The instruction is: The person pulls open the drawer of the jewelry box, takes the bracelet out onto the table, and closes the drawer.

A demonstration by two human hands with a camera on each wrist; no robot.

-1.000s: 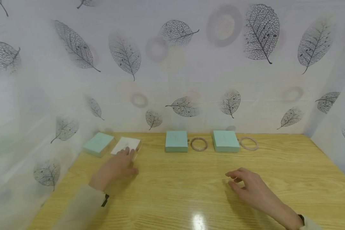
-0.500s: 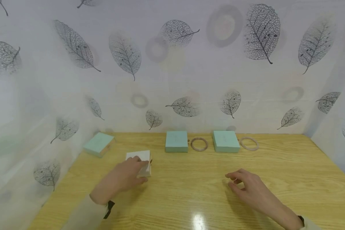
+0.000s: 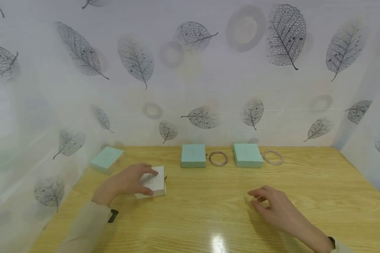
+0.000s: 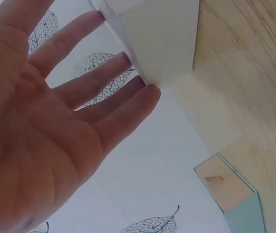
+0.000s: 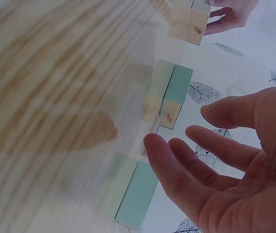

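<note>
In the head view my left hand (image 3: pixel 126 181) grips a small white box (image 3: pixel 158 181) on the left part of the table. The thumb lies at the box's near edge and the fingers reach over its top and far side. Up close in the left wrist view, fingertips (image 4: pixel 150 92) line the edge of the white box (image 4: pixel 162 43). A small brown tab sticks out of the box's right side. My right hand (image 3: pixel 273 205) hovers low over the table at the right, fingers loosely bent, holding nothing.
Along the table's back edge lie a mint box (image 3: pixel 107 158) at far left, a second mint box (image 3: pixel 193 156) beside a brownish bangle (image 3: pixel 210 159), and a third mint box (image 3: pixel 247 155) beside a pale bangle (image 3: pixel 282 157). A leaf-print curtain (image 3: pixel 190 88) hangs behind the wooden table (image 3: pixel 202 211).
My left hand has slid the white box away from the left mint box, toward the right and nearer, turning it straighter. Its thumb has come to the near edge. The right hand stays put.
</note>
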